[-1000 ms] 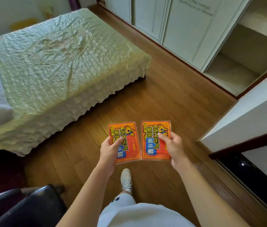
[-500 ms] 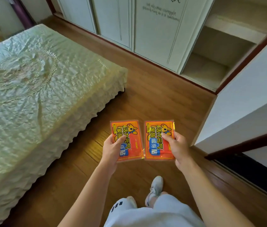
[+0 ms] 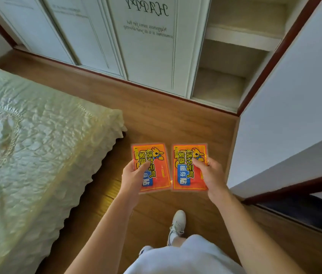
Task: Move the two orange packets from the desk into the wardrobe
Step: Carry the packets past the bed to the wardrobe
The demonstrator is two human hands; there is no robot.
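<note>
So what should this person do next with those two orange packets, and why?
Probably keep walking toward the open wardrobe section ahead on the right. Each hand already grips a packet, the left hand one orange packet, the right hand the other packet, both over the wooden floor and short of the bare shelves.
</note>
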